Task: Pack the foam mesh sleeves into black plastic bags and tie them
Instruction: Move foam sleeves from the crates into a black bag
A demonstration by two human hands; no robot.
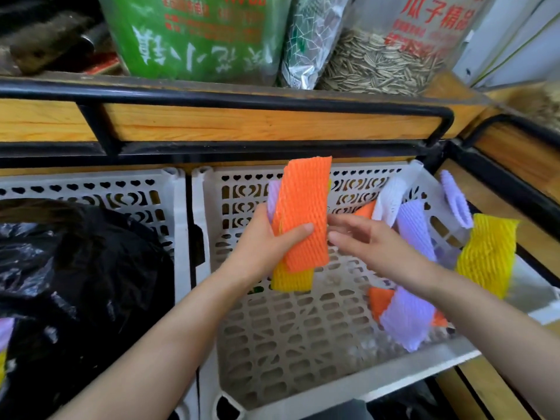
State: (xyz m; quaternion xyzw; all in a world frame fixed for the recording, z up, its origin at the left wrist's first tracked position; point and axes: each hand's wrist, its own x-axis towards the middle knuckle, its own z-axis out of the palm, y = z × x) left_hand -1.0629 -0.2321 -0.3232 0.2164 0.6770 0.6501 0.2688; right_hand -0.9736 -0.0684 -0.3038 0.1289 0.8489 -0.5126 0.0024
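Foam sleeves [303, 213], orange in front, stood upright in our left grip [266, 247], thumb across them; our right grip [366, 247] hovered loose-fingered just beside, holding nothing.

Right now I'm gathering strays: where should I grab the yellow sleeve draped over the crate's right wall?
Pinch the yellow sleeve at its top end, from above: it lies over the crate wall, raised and clear, purple sleeves at its left.

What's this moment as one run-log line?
left hand: grips sleeve stack | right hand: open, beside stack | black bag: in left crate
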